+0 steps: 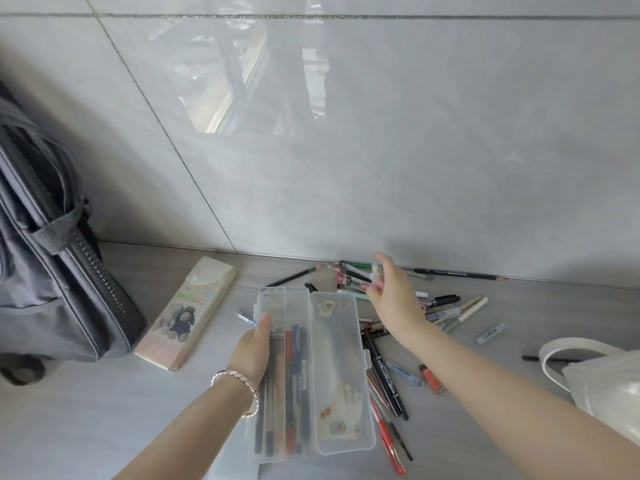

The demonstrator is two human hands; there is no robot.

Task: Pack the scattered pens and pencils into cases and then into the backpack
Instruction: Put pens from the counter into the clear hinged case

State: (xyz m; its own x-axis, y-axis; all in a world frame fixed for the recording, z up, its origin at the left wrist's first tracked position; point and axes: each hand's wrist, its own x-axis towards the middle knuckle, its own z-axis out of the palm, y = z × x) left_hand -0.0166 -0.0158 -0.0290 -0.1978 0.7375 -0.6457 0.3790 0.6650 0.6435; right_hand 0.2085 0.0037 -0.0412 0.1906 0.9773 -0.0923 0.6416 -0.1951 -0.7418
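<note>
case (pixel 339 358) lengthwise, far end toward wall (pixel 415 168)

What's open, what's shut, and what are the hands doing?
clear case: open, lid flat, pens inside
beige case: closed, lying flat
backpack: upright by the wall
loose pens: scattered right of the clear case
left hand: holds the clear case
right hand: pinches a pen

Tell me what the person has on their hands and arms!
A silvery bracelet of chunky twisted links circles the wrist of the left hand. The right hand is a bit blurred, but no ring, watch or glove shows on it. The left forearm and right forearm have no sleeves in view.
</note>
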